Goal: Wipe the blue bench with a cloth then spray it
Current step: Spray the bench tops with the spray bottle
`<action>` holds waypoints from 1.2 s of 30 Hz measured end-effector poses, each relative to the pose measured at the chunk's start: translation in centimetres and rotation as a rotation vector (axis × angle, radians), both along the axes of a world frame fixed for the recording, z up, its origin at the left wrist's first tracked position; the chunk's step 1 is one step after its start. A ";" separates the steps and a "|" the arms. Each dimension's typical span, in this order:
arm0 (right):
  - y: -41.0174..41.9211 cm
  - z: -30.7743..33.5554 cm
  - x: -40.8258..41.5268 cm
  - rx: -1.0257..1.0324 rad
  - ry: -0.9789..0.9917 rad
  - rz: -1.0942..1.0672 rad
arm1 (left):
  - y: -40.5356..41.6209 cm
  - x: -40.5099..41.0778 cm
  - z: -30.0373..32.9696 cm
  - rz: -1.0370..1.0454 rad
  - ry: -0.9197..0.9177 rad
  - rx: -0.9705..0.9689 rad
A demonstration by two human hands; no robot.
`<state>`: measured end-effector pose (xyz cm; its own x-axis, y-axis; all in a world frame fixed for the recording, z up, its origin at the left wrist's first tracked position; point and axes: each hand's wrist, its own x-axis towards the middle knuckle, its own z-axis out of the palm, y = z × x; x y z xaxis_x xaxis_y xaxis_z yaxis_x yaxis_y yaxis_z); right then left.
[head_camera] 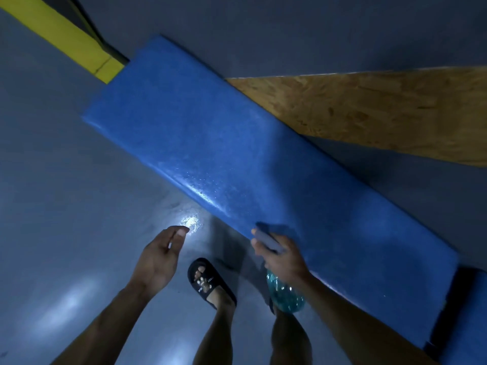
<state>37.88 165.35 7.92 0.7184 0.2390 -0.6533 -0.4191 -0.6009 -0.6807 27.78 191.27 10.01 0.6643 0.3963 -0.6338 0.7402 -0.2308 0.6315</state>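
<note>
Spray bottle [284, 293] in my right hand [283, 256]: clear teal plastic, rounded body with ribbed dimples, hanging below my fist. Whether liquid is inside I cannot tell; the plastic glints but shows no level. My fingers are curled round the bottle's blue-grey trigger head, which points toward the near edge of the bench [237, 143].

My left hand [158, 256] is out over the floor, fingers loosely spread and relaxed, palm turned inward, gripping nothing.

The bench runs diagonally from upper left to lower right in front of me. Long rectangular pad, blue, with a fine pebbled skin and rounded edges. Small droplets bead along the near edge around the middle, where the surface shines wet.

Floor [52, 180] smooth grey, glossy, with pale light patches and a bright wet glint just beside my left fingertips.

Behind the bench, a board [382, 109] of pressed wood chips, tan and flaky. At the bench's far end, a yellow bar [66, 38].

One black slide sandal [208, 283] on my foot.
</note>
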 end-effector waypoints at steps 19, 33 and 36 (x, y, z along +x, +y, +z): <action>3.1 0.5 18.4 0.064 -0.135 -0.500 | 4.0 6.3 -0.1 -0.031 -0.037 0.064; 8.5 -0.1 7.8 0.133 0.098 -0.099 | 7.2 10.8 1.3 0.033 -0.061 0.169; 9.2 -1.0 10.7 0.107 0.045 -0.215 | 7.6 11.1 1.6 0.038 -0.057 0.169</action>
<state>48.60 174.59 6.94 0.7311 0.1537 -0.6647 -0.5607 -0.4198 -0.7137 38.89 198.87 11.59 0.6797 0.5194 -0.5179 0.7146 -0.3097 0.6273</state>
